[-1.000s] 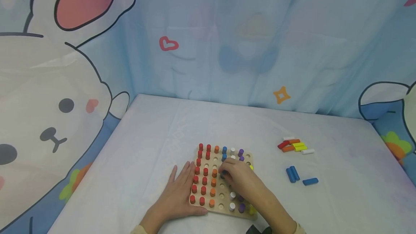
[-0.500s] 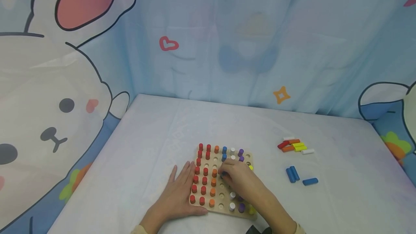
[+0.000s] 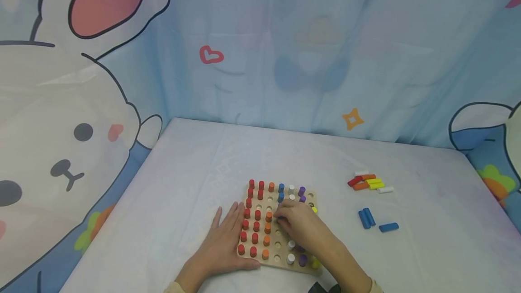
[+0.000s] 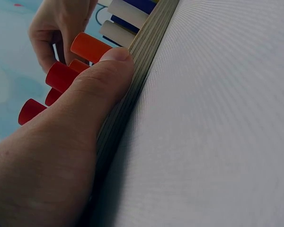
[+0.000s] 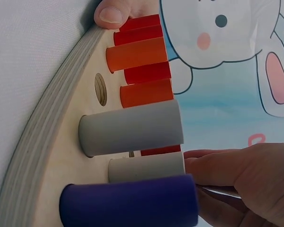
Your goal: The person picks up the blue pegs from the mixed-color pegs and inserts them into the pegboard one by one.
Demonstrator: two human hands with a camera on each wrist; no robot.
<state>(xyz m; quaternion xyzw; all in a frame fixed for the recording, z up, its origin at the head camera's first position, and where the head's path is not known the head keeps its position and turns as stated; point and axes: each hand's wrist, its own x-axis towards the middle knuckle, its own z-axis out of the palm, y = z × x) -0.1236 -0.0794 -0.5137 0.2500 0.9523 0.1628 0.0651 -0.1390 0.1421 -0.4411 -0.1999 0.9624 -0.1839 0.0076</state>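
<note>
A wooden pegboard [image 3: 272, 248] with rows of coloured pegs lies near the front of the table. My left hand [image 3: 225, 248] rests along its left side, fingers straight, thumb touching the front edge; the left wrist view shows that thumb beside orange and red pegs. My right hand [image 3: 303, 225] is over the board's middle, thumb and fingers pinching a blue peg [image 3: 280, 219] at the fourth column, mostly covered by the fingers. In the right wrist view, a purple peg [image 5: 128, 202] and white pegs [image 5: 132, 127] stand in front of the right fingers [image 5: 213, 165], hiding the pinched peg.
Right of the board lie three loose blue pegs [image 3: 388, 227]. Behind them is a small pile of red, orange, yellow and white pegs [image 3: 368, 182]. A dark object [image 3: 321, 287] shows at the bottom edge near the right forearm. A printed curtain [image 3: 260, 58] hangs behind the table.
The right fingertips have sunk very slightly with the blue peg, which now shows less. My left hand and the board have not moved.
</note>
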